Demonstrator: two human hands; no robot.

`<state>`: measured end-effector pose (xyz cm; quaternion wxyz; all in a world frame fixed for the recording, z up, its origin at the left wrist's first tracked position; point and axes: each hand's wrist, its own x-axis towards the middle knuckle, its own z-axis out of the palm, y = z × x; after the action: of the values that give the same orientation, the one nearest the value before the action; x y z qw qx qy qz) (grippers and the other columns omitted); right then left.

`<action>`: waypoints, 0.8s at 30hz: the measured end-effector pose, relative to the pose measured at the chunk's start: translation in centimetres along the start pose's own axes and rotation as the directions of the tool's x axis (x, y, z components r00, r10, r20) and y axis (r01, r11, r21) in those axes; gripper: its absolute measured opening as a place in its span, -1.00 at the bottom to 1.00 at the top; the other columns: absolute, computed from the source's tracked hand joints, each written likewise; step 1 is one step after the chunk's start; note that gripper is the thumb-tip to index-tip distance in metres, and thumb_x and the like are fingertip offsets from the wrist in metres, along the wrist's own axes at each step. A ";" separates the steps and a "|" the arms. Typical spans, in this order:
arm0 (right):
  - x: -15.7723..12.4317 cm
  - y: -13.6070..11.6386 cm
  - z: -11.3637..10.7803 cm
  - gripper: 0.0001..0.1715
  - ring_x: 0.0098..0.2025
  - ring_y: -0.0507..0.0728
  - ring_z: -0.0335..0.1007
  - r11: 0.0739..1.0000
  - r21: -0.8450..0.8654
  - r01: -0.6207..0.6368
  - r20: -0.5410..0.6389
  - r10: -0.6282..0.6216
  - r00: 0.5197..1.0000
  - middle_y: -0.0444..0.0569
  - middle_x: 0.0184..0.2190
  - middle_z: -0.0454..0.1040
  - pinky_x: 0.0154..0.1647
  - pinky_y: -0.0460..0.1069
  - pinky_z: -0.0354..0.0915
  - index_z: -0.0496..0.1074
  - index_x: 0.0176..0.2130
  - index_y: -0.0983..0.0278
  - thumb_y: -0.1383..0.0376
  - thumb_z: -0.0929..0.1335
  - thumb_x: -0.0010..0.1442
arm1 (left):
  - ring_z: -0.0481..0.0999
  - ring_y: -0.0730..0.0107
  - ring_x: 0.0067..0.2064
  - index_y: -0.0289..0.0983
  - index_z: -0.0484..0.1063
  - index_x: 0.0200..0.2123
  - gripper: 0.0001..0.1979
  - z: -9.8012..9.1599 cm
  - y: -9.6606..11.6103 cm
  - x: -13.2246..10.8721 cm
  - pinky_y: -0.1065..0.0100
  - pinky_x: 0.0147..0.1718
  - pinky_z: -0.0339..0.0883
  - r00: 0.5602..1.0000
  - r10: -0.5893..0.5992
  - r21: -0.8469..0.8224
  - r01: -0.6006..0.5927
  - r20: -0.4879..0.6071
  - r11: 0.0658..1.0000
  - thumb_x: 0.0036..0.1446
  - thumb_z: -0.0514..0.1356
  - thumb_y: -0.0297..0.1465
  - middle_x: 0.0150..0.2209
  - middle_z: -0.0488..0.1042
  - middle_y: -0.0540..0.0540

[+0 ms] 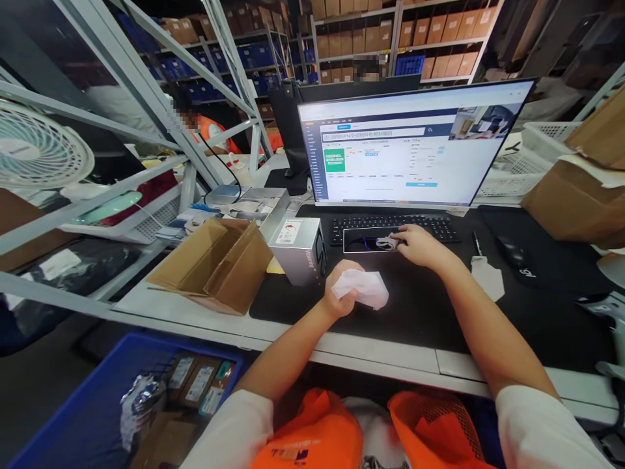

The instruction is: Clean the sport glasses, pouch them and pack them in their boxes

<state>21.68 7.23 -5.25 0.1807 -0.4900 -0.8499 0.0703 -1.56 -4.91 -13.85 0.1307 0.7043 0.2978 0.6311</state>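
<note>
My left hand (344,290) is wrapped round a crumpled white packet (368,288) above the black desk mat. Farther forward, my right hand (415,244) reaches to a small whitish item (387,242), with its fingertips on or beside it. That item lies at the right end of a flat, dark, white-edged rectangle (359,240), which overlaps the front of the keyboard (434,227). A thin blue strand shows on the rectangle. Left of my hands stands a grey printed box (297,251), and an open cardboard box (219,264) is beside it.
A monitor (390,156) stands behind the keyboard. To the right are a pen (477,244), a white tag (487,277) and a mouse (515,254). A blue crate (88,397) sits below left. Another person (212,133) is beyond the metal frame.
</note>
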 end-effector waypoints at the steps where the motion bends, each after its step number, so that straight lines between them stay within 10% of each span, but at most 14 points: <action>1: -0.6 -0.4 -1.1 -0.61 0.15 0.30 0.39 0.999 0.030 0.017 -0.057 -0.015 0.998 0.17 0.07 0.50 0.22 0.15 0.30 0.63 -0.05 0.30 0.41 0.31 0.19 | 0.57 0.20 -0.15 -0.28 0.40 0.00 -0.43 -0.1 0.2 0.1 0.15 -0.15 0.49 1.000 0.006 -0.002 -0.006 0.015 1.000 0.28 0.06 0.10 -0.16 0.51 -0.20; 5: -5.0 -4.2 -6.2 -0.76 0.17 0.27 0.41 0.894 0.282 0.348 -0.290 -0.266 0.919 0.02 0.06 0.49 0.27 0.20 0.30 0.60 -0.22 0.15 0.32 0.31 0.27 | 0.59 0.16 -0.09 -0.28 0.39 0.12 -0.47 -0.4 1.1 0.5 0.16 -0.09 0.49 0.997 -0.015 0.046 0.012 0.077 0.999 0.27 0.18 -0.03 -0.08 0.55 -0.23; 9: -8.1 -8.1 -7.6 -0.60 0.30 0.22 0.32 0.734 0.386 0.559 -0.046 -0.590 0.806 -0.06 0.27 0.38 0.33 0.15 0.28 0.62 -0.12 0.09 0.46 0.30 0.22 | 0.57 0.11 0.06 -0.26 0.29 0.24 -0.41 -0.3 1.5 0.8 0.12 0.07 0.46 0.977 -0.157 0.107 0.142 0.142 0.984 0.27 0.20 -0.07 0.10 0.51 -0.28; 24: -6.8 -7.3 -4.5 -0.67 0.16 0.34 0.45 0.931 0.048 0.361 0.205 -0.363 0.909 0.11 0.13 0.51 0.20 0.21 0.37 0.65 -0.30 0.24 0.41 0.29 0.23 | 0.56 0.02 0.12 -0.14 0.09 0.40 -0.08 0.9 1.9 0.3 0.04 0.12 0.46 0.836 -0.396 0.207 0.340 0.381 0.917 0.05 0.38 -0.12 0.17 0.49 -0.24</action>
<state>20.55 -2.62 -0.54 0.1017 -0.3131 -0.9399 0.0909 -0.22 -6.03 -12.70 0.2634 0.7585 0.4337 0.4089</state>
